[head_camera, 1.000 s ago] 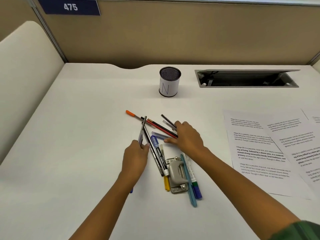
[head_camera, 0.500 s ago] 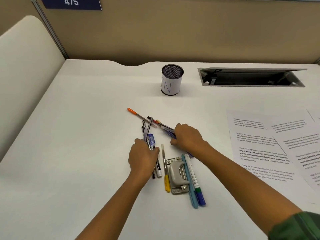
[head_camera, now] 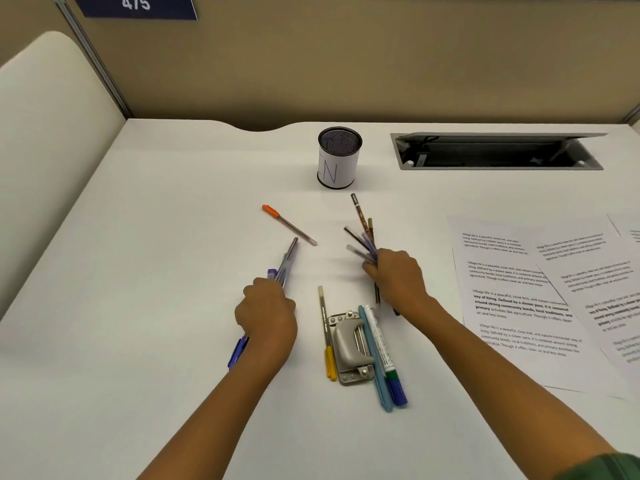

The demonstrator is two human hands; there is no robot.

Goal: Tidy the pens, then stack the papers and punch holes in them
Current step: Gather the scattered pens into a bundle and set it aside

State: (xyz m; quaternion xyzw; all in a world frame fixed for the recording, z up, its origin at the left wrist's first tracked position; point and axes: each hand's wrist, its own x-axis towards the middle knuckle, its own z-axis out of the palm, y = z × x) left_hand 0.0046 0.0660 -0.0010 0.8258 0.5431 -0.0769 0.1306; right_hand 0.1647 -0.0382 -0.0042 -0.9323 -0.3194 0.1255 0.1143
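On the bench (head_camera: 156,237), the left hand (head_camera: 266,317) is clenched round a left bundle (head_camera: 285,263) of pens. The bundle's long axis runs from near-left to far-right. A blue end sticks out below the wrist, and the grey tips point past the knuckles toward the far right. The curled fingers (head_camera: 256,289) wrap its middle.

Just beyond those tips an orange pen (head_camera: 287,225) lies loose. Its cap points far-left and its clear end near-right, apart from both hands.

Between the hands a yellow pen (head_camera: 325,330) lies almost straight away from the person, with its yellow cap at the near end. It lies just beside the left edge of the grey punch (head_camera: 349,344). Against the punch's right edge lie a blue pen (head_camera: 375,362) and a marker (head_camera: 381,341), side by side and tilted slightly, their near ends to the right.

The right hand (head_camera: 398,278) grasps a right bundle (head_camera: 362,223). These pens fan out of the fingers (head_camera: 372,271) up and to the left, and their short ends show below the palm. The longest points toward the mesh cup (head_camera: 338,161), which stands upright farther back, well apart.

The papers (head_camera: 519,299) lie overlapped at the right.
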